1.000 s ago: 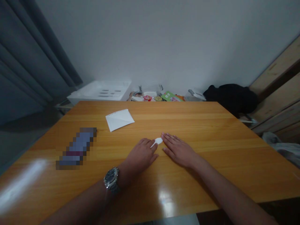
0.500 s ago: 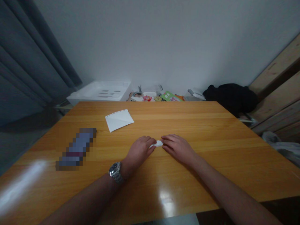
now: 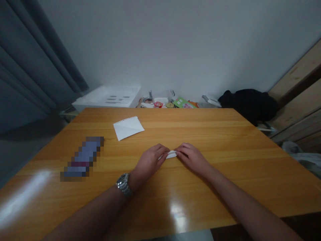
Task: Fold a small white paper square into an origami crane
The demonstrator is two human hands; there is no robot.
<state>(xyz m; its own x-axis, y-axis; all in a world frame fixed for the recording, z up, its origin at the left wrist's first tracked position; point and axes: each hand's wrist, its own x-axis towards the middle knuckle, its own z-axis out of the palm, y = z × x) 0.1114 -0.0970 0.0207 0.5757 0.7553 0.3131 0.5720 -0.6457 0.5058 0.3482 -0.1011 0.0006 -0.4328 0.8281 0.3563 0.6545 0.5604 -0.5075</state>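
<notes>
Between the hands, the paper (image 3: 172, 154) is now pinched at both ends, left hand (image 3: 149, 162) and right hand (image 3: 192, 157) curled from flat.

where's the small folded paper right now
Head view, centre: the small folded paper lies on the wooden table, held at either end by the left hand and right hand, nearer the person than the white notebook sheet.
</notes>
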